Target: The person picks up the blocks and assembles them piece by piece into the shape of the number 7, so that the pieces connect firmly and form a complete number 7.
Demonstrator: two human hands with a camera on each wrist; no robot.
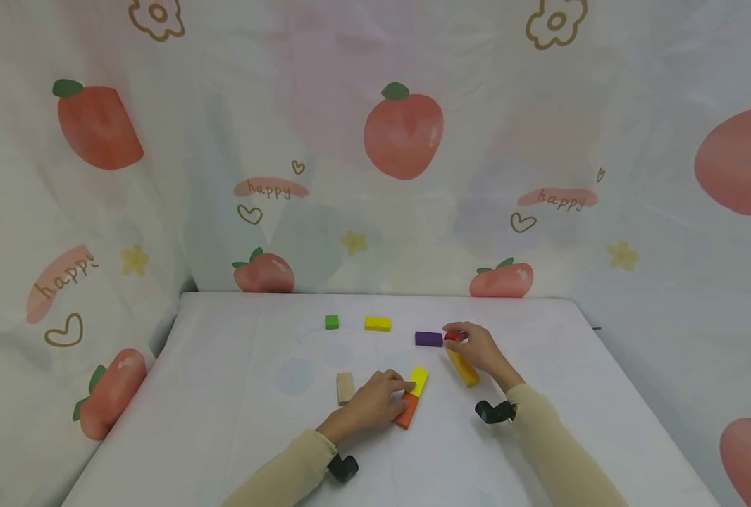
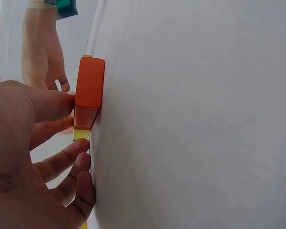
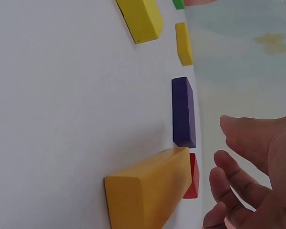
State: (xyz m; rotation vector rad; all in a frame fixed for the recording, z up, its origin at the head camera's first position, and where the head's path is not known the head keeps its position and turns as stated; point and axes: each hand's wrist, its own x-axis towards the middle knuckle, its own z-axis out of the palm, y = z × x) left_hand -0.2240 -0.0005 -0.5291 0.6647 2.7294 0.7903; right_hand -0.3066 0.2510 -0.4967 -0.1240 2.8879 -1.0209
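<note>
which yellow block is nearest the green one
The back yellow block, between the green block and purple block; the front yellow block and the mustard block lie farther away.

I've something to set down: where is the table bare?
White table: bare left of the pale wooden block, and right of the right hand. Crowded: the purple oblong block, red block and orange-yellow oblong block cluster by that hand.

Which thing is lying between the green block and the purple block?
One yellow block lies between the green block and the purple block, with a bare gap on each side of it. The head view shows this.
</note>
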